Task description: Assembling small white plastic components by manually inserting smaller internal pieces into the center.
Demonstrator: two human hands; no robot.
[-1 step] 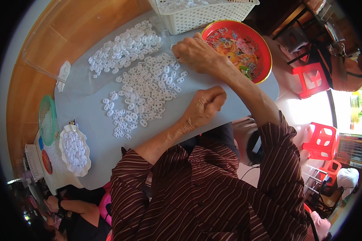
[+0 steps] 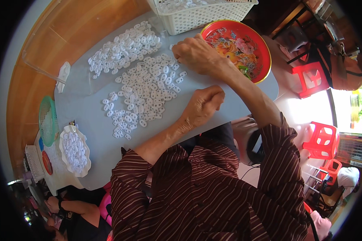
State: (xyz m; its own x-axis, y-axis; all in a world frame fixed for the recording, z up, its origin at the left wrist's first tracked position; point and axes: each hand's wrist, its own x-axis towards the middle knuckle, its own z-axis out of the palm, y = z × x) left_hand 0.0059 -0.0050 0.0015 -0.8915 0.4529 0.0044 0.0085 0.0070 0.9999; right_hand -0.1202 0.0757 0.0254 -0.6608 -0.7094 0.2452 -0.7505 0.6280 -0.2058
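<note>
My right hand [image 2: 198, 55] is closed with its fingers curled down, between the white pieces and a red round tray [image 2: 265, 52]. A bit of white shows at its fingertips; I cannot tell whether it is held. Closer to me, my left hand [image 2: 204, 105] is curled into a fist above the grey table [image 2: 96, 160], and whatever it may hold is hidden. To the left of both hands spreads a loose layer of small white oval plastic pieces with holes [image 2: 149, 86]. The red tray has a gold rim and a flowered bottom, with many small metal pins or screws scattered in it.
Behind lies a denser heap of white pieces [image 2: 126, 46]. A white perforated basket [image 2: 205, 18] stands at the back edge. At left are a scalloped white dish [image 2: 84, 170] of pieces and a green basket [image 2: 47, 120]. Another person's arm [image 2: 80, 207] shows lower left; red stools [image 2: 321, 140] stand right.
My left hand has shifted very slightly to the left. Everything else looks the same.
</note>
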